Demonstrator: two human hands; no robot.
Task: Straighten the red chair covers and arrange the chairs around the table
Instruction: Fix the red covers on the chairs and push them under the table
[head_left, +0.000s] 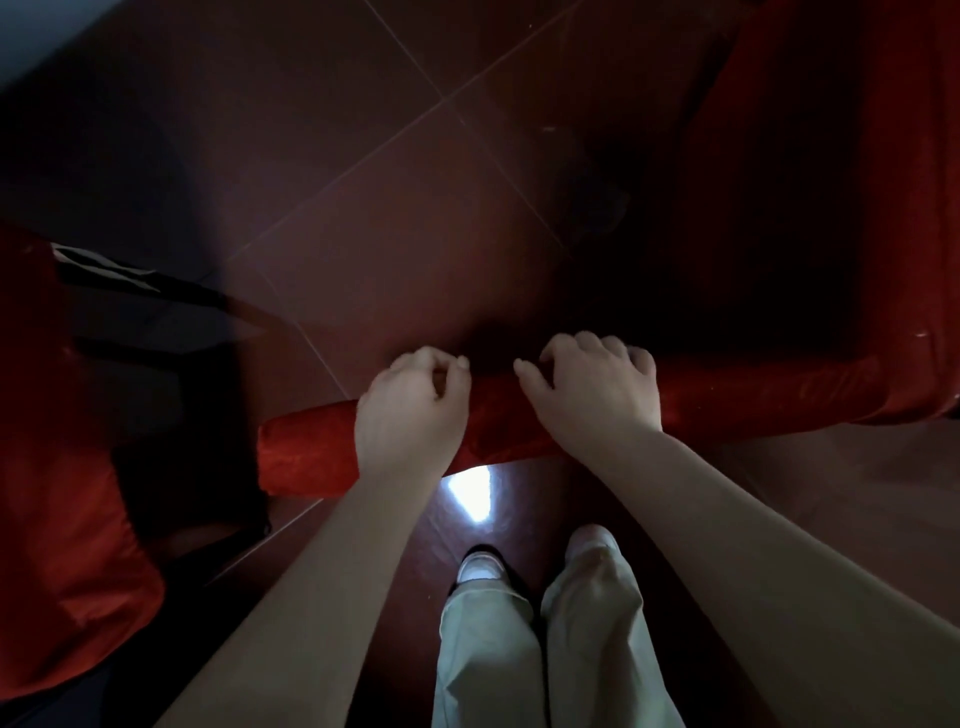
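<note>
Fingers of left hand (410, 410) and right hand (592, 389) curl over red chair cover (306, 447).

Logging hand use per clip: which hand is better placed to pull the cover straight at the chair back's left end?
Left, probably. The left hand holds the red chair cover nearest that end; the right hand grips it further right.

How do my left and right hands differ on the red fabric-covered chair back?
The left hand bunches its fingertips, pinching the red fabric-covered chair back; the right hand spreads curled fingers over its far edge. The left hand sits nearer its visible end than the right hand. Both rest on top.
</note>
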